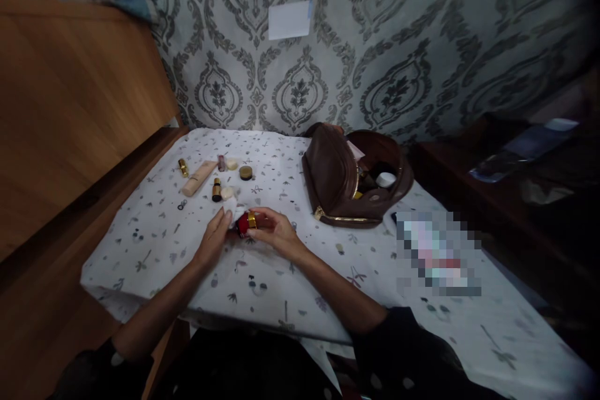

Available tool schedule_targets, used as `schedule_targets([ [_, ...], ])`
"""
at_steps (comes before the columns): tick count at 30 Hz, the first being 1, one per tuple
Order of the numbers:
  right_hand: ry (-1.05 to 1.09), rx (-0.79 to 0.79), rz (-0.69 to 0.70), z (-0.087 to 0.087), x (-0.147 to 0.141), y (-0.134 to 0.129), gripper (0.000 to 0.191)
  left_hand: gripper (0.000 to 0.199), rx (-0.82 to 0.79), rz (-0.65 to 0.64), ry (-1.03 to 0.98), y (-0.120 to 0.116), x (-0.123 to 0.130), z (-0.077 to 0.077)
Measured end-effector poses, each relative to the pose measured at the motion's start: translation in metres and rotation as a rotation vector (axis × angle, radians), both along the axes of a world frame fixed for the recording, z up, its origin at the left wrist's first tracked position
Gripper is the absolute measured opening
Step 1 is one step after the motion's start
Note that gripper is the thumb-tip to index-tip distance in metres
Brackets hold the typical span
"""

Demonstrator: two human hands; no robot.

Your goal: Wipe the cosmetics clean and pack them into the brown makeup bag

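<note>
Over the table's near middle, my right hand (pixel 279 234) grips a small red bottle (pixel 242 225) with a gold cap, which lies tilted sideways. My left hand (pixel 213 237) is closed on a white wipe (pixel 233 207), held against the bottle's left side. Part of the wipe is hidden by the fingers. Just beyond my hands stand a dark bottle with a gold top (pixel 216 191) and a pale round container (pixel 227 192). Farther back lie a beige squeeze tube (pixel 199 179), a gold tube (pixel 183 167), a gold-lidded jar (pixel 245 173) and a small purplish bottle (pixel 221 163).
An unzipped brown bag (pixel 328 169) with cosmetics inside stands at the back right of the cloth-covered table (pixel 300 275). A blurred-out flat object (pixel 435 253) lies right of it. Wooden furniture (pixel 79 94) borders the left; a clear plastic bottle (pixel 520 153) lies far right.
</note>
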State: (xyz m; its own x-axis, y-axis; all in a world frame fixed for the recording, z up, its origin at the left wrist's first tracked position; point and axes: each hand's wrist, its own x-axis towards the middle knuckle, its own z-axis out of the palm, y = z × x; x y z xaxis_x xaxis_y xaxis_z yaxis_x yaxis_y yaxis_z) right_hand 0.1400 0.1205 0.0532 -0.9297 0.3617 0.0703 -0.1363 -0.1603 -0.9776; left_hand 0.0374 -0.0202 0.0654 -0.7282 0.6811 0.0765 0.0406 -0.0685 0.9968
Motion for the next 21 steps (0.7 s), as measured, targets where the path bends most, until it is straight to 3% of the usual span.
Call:
schedule_targets([
  [7, -0.018, -0.187, -0.110, -0.004, -0.004, 0.002, 0.048, 0.027, -0.046, -0.212, 0.684, -0.011, 0.006, 0.016],
  [11, 0.009, -0.443, -0.089, 0.004, -0.002, 0.001, 0.043, 0.025, -0.094, -0.303, 0.850, -0.013, 0.015, 0.019],
  [15, 0.021, -0.563, 0.024, 0.008, 0.000, 0.003, 0.044, 0.021, -0.039, -0.222, 0.813, -0.013, 0.016, 0.015],
  [21, 0.010, -0.552, 0.119, 0.007, 0.002, 0.010, 0.039, 0.018, 0.001, -0.137, 0.414, -0.015, 0.010, 0.005],
])
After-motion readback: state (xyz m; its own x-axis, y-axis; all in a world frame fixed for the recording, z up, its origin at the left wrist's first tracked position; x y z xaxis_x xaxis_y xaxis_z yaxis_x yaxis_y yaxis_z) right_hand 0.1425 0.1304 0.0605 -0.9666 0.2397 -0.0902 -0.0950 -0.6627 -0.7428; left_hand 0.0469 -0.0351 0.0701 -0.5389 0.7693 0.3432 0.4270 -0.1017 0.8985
